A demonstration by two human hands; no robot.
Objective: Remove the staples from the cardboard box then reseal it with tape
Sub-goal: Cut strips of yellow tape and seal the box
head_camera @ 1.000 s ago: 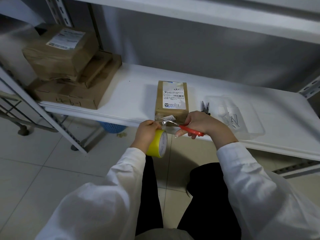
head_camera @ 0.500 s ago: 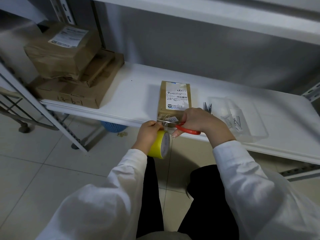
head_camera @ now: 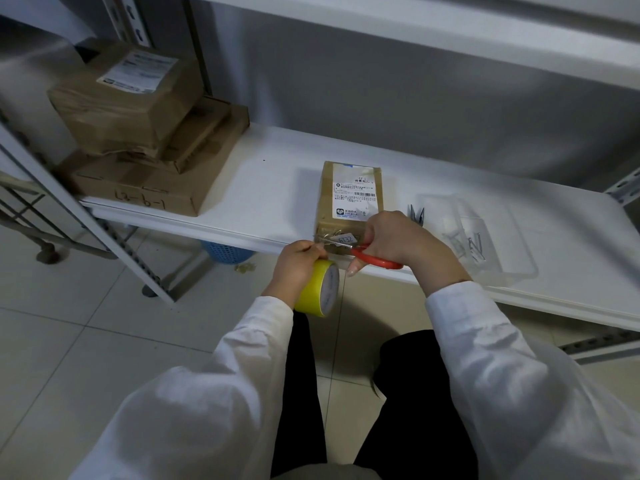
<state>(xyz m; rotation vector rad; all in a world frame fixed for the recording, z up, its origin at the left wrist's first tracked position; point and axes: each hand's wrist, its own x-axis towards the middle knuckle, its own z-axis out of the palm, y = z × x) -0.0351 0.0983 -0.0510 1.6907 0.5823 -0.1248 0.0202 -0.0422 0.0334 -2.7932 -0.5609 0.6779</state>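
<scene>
Cardboard box (head_camera: 327,188), printed barcode label (head_camera: 355,199), small handwritten number tag (head_camera: 346,239)

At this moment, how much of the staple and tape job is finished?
Staples look done: the pliers lie aside on the shelf, beside the box. In hand: the left hand holds the yellow tape roll, the right hand holds red scissors against the box's near end. Left: cutting the tape and pressing it down.

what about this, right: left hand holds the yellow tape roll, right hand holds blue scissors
No: the head view shows the scissors in the right hand have red handles, not blue. The left hand does hold the yellow tape roll.
</scene>
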